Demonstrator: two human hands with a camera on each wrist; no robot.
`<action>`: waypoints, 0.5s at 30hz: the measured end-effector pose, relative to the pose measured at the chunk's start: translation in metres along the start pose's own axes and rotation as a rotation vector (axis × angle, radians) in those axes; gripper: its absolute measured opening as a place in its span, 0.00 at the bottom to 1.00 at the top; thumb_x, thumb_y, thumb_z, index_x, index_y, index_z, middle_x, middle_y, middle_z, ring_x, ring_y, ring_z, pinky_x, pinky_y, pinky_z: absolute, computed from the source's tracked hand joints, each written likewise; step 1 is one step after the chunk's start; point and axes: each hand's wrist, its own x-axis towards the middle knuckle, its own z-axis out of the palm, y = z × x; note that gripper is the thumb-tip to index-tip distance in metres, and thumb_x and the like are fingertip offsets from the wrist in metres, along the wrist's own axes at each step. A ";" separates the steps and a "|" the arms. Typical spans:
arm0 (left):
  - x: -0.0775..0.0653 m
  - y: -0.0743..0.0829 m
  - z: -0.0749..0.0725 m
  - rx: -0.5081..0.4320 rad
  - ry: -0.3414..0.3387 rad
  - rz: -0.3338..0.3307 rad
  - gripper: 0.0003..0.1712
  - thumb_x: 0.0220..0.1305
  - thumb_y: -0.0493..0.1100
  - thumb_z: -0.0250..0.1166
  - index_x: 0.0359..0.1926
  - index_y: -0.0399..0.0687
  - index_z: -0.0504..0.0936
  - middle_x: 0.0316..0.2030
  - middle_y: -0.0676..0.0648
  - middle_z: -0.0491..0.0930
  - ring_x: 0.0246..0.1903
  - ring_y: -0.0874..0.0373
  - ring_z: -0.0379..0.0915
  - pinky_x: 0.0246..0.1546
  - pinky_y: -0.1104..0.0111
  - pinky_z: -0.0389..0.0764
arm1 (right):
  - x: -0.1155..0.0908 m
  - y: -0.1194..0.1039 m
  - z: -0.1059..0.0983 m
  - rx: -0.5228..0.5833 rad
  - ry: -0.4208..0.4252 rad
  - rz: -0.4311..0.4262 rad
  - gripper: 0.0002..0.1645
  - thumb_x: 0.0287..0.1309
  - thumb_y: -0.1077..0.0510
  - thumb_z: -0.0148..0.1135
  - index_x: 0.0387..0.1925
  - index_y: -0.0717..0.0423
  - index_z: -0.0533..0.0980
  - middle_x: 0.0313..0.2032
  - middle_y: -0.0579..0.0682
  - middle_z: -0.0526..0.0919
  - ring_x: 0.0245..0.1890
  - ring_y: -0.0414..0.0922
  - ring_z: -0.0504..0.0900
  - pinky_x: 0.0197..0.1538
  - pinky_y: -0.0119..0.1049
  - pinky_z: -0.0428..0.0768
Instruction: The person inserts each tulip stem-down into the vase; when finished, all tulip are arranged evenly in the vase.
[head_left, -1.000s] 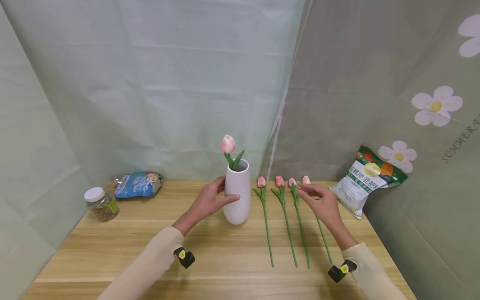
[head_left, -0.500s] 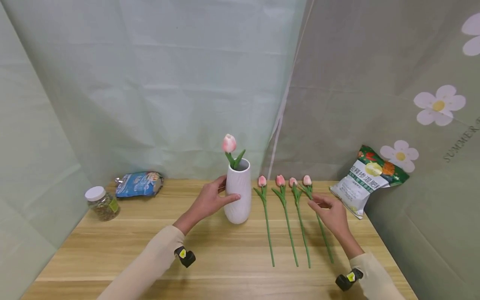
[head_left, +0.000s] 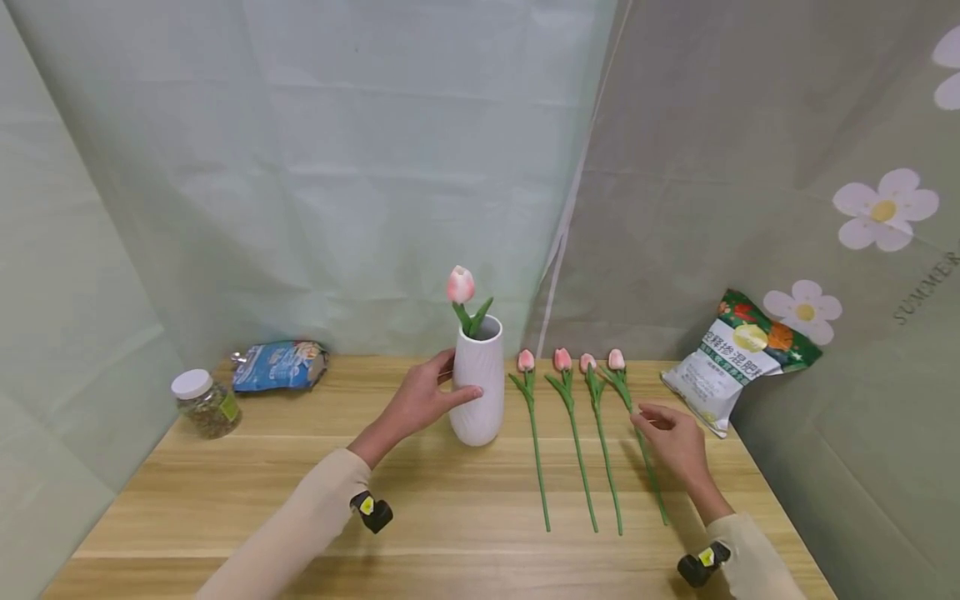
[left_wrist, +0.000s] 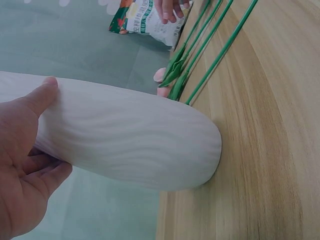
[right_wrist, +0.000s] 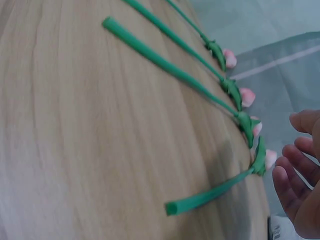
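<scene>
My left hand (head_left: 422, 402) grips a white ribbed vase (head_left: 480, 396) round its side, thumb across the front and fingers behind. The vase stands upright on the wooden table, and one pink tulip (head_left: 460, 285) with green leaves rises from its mouth. Right of it several more tulips lie in a row, heads toward the back. Over the stem of the rightmost tulip (head_left: 617, 360) is my right hand (head_left: 678, 442), fingers loosely bent. In the right wrist view, the right hand (right_wrist: 302, 175) has nothing between thumb and fingers.
At the back left lie a blue packet (head_left: 279, 367) and a jar (head_left: 207, 405) with a white lid. A white and green bag (head_left: 731, 358) leans against the curtain at the right. Cloth curtains (head_left: 360, 167) border the table's back and sides.
My right hand has drawn back from the tulip heads, moving right and toward me along the rightmost stem. The left hand keeps its grip on the vase.
</scene>
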 end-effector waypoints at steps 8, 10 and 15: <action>-0.001 0.001 -0.001 0.006 0.005 0.001 0.44 0.60 0.52 0.77 0.70 0.37 0.70 0.65 0.37 0.76 0.63 0.43 0.76 0.63 0.51 0.79 | 0.006 0.015 0.003 -0.019 -0.032 0.021 0.25 0.65 0.49 0.71 0.55 0.63 0.83 0.46 0.60 0.88 0.38 0.44 0.88 0.33 0.26 0.82; -0.001 0.001 0.000 0.001 0.006 0.007 0.44 0.60 0.52 0.77 0.70 0.37 0.70 0.65 0.36 0.76 0.63 0.42 0.76 0.63 0.49 0.79 | 0.007 0.019 0.005 -0.040 -0.031 0.018 0.25 0.65 0.49 0.70 0.55 0.63 0.83 0.46 0.61 0.88 0.40 0.49 0.89 0.34 0.26 0.82; -0.001 0.001 0.000 -0.003 0.004 0.008 0.44 0.60 0.52 0.77 0.70 0.37 0.70 0.65 0.36 0.76 0.63 0.42 0.76 0.63 0.48 0.78 | 0.010 0.026 0.007 -0.077 -0.039 0.020 0.25 0.65 0.49 0.70 0.55 0.63 0.83 0.46 0.60 0.89 0.45 0.55 0.88 0.39 0.30 0.83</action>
